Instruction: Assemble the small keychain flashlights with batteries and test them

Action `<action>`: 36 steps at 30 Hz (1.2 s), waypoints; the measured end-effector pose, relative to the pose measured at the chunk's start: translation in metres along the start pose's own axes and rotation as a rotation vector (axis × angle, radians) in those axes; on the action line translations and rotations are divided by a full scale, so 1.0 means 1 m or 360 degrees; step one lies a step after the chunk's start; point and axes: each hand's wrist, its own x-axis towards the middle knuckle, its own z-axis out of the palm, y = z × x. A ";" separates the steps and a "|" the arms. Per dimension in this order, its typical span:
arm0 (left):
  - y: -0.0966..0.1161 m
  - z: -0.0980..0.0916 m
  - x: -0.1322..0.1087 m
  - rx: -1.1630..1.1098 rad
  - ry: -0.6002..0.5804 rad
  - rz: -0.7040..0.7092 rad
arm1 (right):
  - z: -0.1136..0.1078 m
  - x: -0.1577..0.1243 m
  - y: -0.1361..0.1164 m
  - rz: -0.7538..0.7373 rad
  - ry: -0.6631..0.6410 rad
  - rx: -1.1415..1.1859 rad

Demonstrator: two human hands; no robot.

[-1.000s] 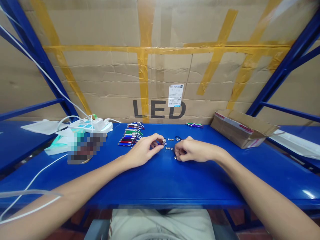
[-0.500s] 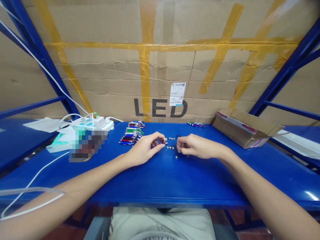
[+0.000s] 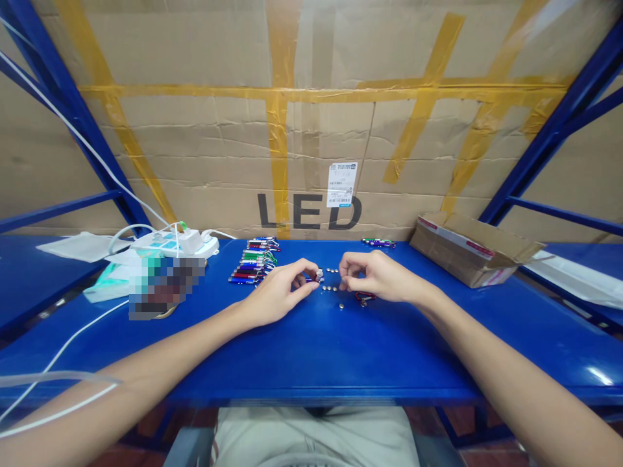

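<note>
At the bench (image 3: 292, 363), the left hand (image 3: 282, 293) pinches a silver-ended piece (image 3: 320, 275); the right hand (image 3: 377, 275), grip unclear, seemingly handles discs (image 3: 329, 288), needing precision next.

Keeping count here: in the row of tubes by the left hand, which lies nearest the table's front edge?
The blue tube at the row's near end; the others lie farther back.

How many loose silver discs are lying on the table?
7 that show: three discs in the far row, three in the nearer row, one closest disc. The right hand may hide more.
</note>
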 end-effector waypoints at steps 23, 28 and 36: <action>-0.005 0.003 0.000 -0.0064 -0.0019 -0.0019 | 0.006 0.001 0.003 -0.0079 0.0113 0.0336; -0.004 0.003 0.001 -0.0060 -0.0015 -0.0003 | 0.011 0.001 0.000 -0.0080 0.0185 0.0404; -0.003 0.003 0.000 -0.0061 0.0021 0.0031 | 0.021 0.002 -0.010 -0.0262 0.0461 0.0252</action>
